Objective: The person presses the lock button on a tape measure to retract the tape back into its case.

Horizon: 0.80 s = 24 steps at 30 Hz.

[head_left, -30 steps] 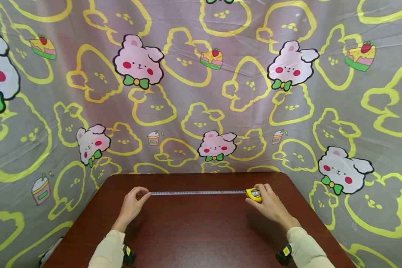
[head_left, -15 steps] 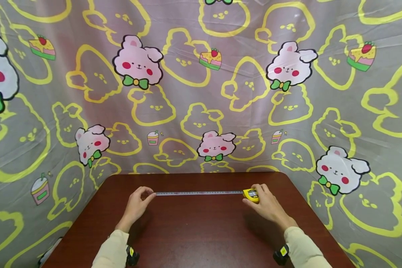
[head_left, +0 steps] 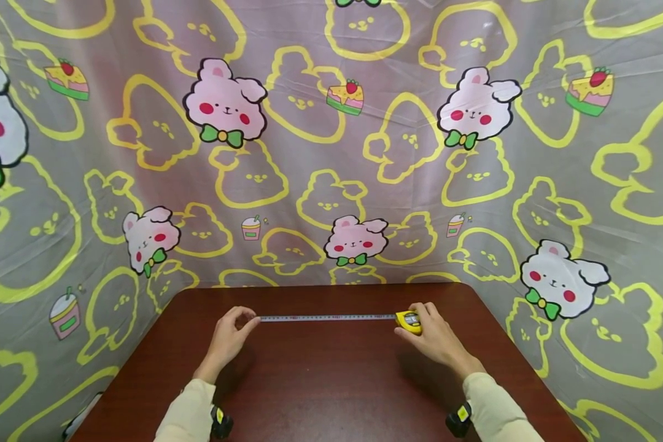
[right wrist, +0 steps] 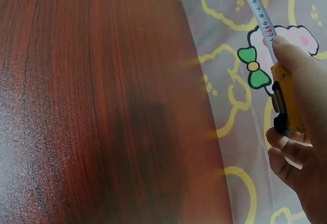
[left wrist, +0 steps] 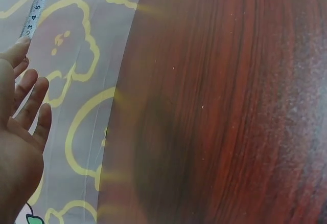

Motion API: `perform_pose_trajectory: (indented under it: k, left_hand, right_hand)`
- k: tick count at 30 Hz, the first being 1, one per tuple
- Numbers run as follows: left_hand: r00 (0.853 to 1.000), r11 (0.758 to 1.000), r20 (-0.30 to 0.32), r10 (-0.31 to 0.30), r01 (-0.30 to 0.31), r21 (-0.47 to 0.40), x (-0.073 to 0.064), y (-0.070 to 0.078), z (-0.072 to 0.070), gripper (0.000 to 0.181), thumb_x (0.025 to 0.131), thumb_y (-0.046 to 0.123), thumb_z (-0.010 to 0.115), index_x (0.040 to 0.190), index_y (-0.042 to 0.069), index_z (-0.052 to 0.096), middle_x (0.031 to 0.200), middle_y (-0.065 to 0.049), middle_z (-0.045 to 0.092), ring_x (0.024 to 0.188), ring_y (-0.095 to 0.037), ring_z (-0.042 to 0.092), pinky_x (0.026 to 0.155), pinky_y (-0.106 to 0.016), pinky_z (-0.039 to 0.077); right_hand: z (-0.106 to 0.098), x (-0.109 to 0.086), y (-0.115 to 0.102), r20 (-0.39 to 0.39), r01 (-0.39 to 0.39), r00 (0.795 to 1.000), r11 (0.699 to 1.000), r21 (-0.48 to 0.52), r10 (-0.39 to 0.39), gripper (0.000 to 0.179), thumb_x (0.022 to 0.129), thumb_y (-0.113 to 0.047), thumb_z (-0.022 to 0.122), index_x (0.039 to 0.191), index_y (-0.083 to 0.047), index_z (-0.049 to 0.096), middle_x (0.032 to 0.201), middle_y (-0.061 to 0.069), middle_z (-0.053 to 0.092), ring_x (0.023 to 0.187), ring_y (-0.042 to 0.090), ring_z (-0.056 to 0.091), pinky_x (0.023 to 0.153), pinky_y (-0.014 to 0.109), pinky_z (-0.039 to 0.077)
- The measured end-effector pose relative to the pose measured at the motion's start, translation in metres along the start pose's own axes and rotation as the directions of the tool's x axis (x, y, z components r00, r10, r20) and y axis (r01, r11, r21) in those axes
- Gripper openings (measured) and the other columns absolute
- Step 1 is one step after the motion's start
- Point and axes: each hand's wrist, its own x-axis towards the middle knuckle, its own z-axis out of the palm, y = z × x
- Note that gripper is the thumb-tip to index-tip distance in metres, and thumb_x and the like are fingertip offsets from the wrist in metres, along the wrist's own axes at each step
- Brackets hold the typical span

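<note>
A yellow tape measure (head_left: 409, 322) is in my right hand (head_left: 435, 336), its case gripped between thumb and fingers. From it a silvery blade (head_left: 328, 318) stretches straight and level across to my left hand (head_left: 228, 336). There the thumb and forefinger pinch the blade's free end; in the left wrist view the other fingers (left wrist: 37, 98) spread loosely, and the blade (left wrist: 38, 3) shows low numbers by the thumb. The right wrist view has the right thumb (right wrist: 288, 52) at the case's mouth, close to a red-marked 30 on the blade (right wrist: 259, 14). Both hands are held above the table.
A dark red-brown wooden table (head_left: 331, 380) lies under both hands, their shadows falling on it. Behind and at both sides hangs a grey-pink curtain (head_left: 309, 141) printed with cartoon rabbits. Each wrist carries a small black camera (head_left: 458, 418).
My hands have drawn closer together, the left moving right and the right moving left. The stretch of blade between them is shorter.
</note>
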Motion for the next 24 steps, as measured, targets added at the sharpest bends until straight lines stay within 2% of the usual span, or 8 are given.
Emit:
perform_pose_trajectory:
  k: [4,8,13,19,24]
  left_hand:
    - [1.000,1.000,0.005,0.015,-0.015,0.001,-0.0011,0.0000,0.0021,0.012,0.083,0.021,0.072,0.088,0.013,0.063,0.084,0.002,0.058,0.074,-0.018,0.055,0.062,-0.032,0.047]
    - [1.000,1.000,0.006,0.000,0.000,-0.012,-0.0010,-0.0012,0.0048,0.013,0.083,0.023,0.072,0.088,0.015,0.063,0.084,0.004,0.058,0.075,-0.016,0.055,0.064,-0.034,0.047]
    - [1.000,0.999,0.000,-0.020,0.020,-0.028,-0.0007,-0.0022,0.0075,0.013,0.082,0.025,0.073,0.087,0.018,0.063,0.084,0.006,0.057,0.075,-0.016,0.056,0.064,-0.031,0.047]
    - [1.000,0.999,0.003,-0.003,0.003,-0.033,-0.0009,-0.0016,0.0097,0.014,0.082,0.025,0.072,0.087,0.015,0.063,0.083,0.004,0.058,0.073,-0.018,0.056,0.062,-0.030,0.047]
    - [1.000,0.999,-0.005,-0.012,0.012,-0.039,-0.0013,-0.0009,0.0104,0.014,0.082,0.026,0.073,0.086,0.016,0.064,0.082,0.005,0.057,0.072,-0.015,0.055,0.062,-0.030,0.047]
  right_hand:
    - [0.0008,0.0001,-0.0013,-0.002,0.004,1.000,1.000,-0.008,-0.005,0.066,0.072,-0.065,0.064,0.118,-0.022,0.046,0.103,-0.002,0.041,0.079,0.015,0.051,0.066,0.029,0.045]
    - [0.0015,0.0009,-0.0023,-0.013,0.019,1.000,1.000,-0.012,-0.019,0.067,0.072,-0.067,0.063,0.118,-0.021,0.047,0.101,-0.002,0.042,0.078,0.015,0.050,0.065,0.030,0.045]
    - [0.0018,0.0014,-0.0041,-0.013,0.021,1.000,1.000,-0.014,-0.021,0.068,0.071,-0.069,0.062,0.117,-0.022,0.046,0.101,-0.002,0.041,0.077,0.015,0.050,0.065,0.029,0.045]
    - [0.0038,0.0020,-0.0047,-0.004,0.017,1.000,1.000,-0.017,-0.017,0.072,0.071,-0.070,0.061,0.119,-0.020,0.046,0.101,-0.002,0.040,0.078,0.015,0.050,0.065,0.029,0.045]
    - [0.0065,0.0023,-0.0046,-0.003,0.017,1.000,1.000,-0.025,-0.017,0.070,0.070,-0.072,0.060,0.117,-0.022,0.046,0.101,-0.003,0.040,0.076,0.015,0.050,0.064,0.029,0.045]
